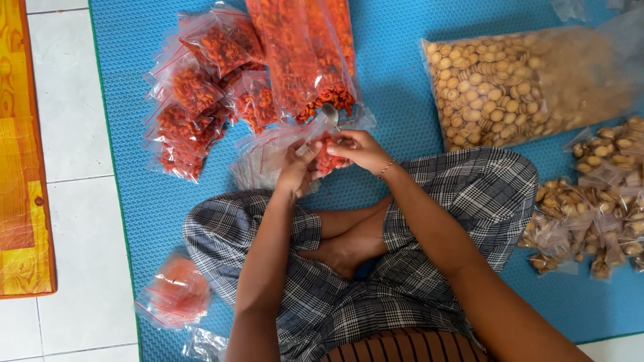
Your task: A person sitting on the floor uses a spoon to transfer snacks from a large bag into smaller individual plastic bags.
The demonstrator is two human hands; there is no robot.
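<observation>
I sit cross-legged on a blue mat. My left hand and my right hand together grip a small clear zip bag filled with orange-red ring snacks, fingers pinched along its top edge. Just beyond my hands lies a large open bag of the same red snacks, with a metal spoon at its mouth. A stack of empty clear zip bags lies under and left of my left hand.
A pile of filled small red-snack bags lies at upper left. A big bag of round tan biscuits sits upper right, small biscuit bags at right. More small bags by my left knee. White tiles and an orange mat at left.
</observation>
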